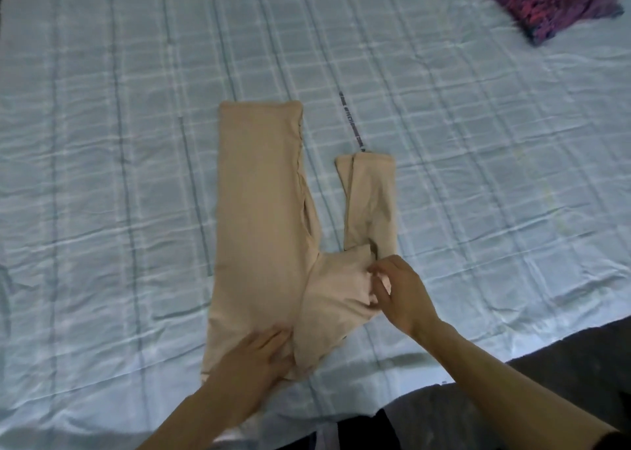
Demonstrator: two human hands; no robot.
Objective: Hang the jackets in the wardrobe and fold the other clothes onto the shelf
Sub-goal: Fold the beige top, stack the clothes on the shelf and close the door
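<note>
the beige garment [259, 217] lies flat on the bed [102, 142], in the middle of the view and near the edge where the person stands. it looks like a soft long-sleeved top or leggings; i cannot tell which. its long main part runs from near to far, and a narrower part [370, 200] lies just to the right of it, doubled on itself and pointing far.

the left hand [256, 357] rests on the near end of the main part with the fingers mostly straight, pressing the cloth down. the right hand [399, 289] has its fingers curled and pinches the bunched cloth where the narrow part joins the main one.

i judge that the folding step is in hand, not the hanging, and it is only at the beginning: the garment is smoothed but not yet made into a packet. the next move probably calls for lifting the narrow part by the pinch and laying it left over the main part, while the left hand keeps the cloth from sliding. then the whole can be folded from far to near.

far to the right, well apart, a purple patterned cloth [546, 2] lies on the bed. the wardrobe and the shelf are not in view.
</note>
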